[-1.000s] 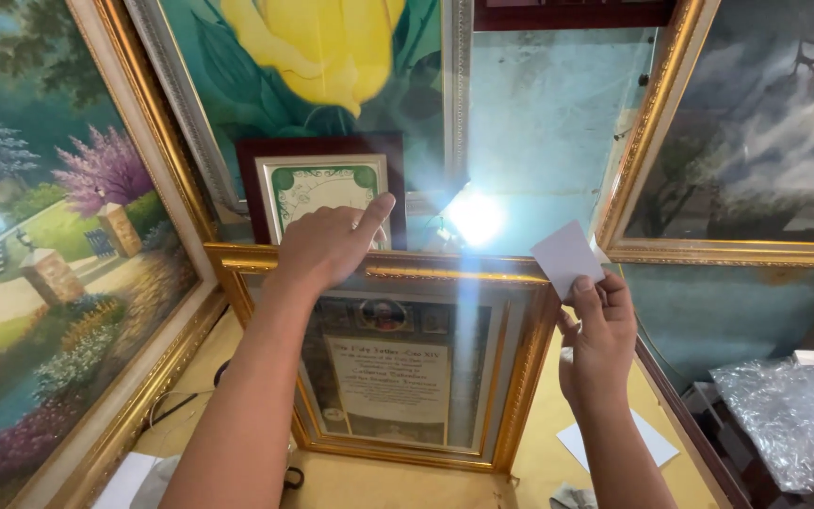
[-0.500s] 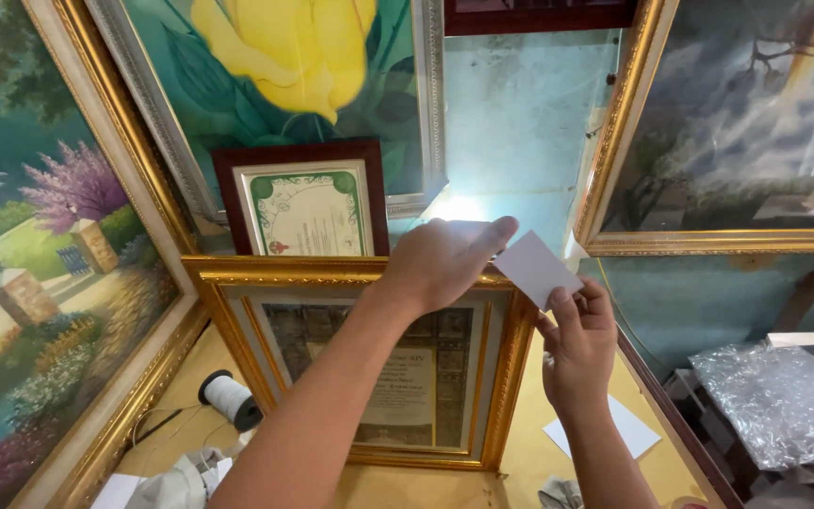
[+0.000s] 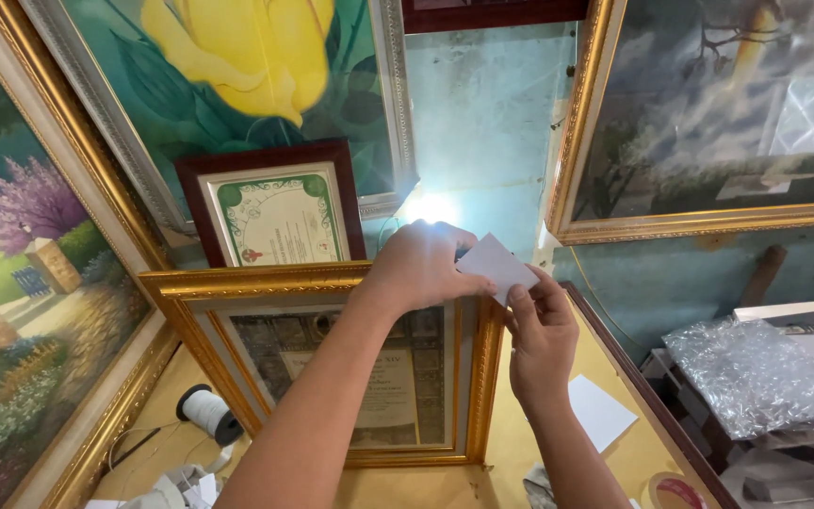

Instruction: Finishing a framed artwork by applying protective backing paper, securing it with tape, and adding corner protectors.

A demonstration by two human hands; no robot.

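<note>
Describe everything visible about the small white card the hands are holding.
The small white card is a plain, blank rectangle, apparently thin card or paper, turned at a slant. It is held above the top right corner of the gold-framed picture. The right hand pinches its lower edge with thumb and fingers; the left hand touches its left edge and covers part of it. No print or crease shows.

bubble-wrap package (image 3: 765, 377) — clear, lower right | white card (image 3: 495, 267) — both hands

Small white card (image 3: 496, 267), tilted, held above the gold-framed picture's (image 3: 266, 283) top right corner.
</note>
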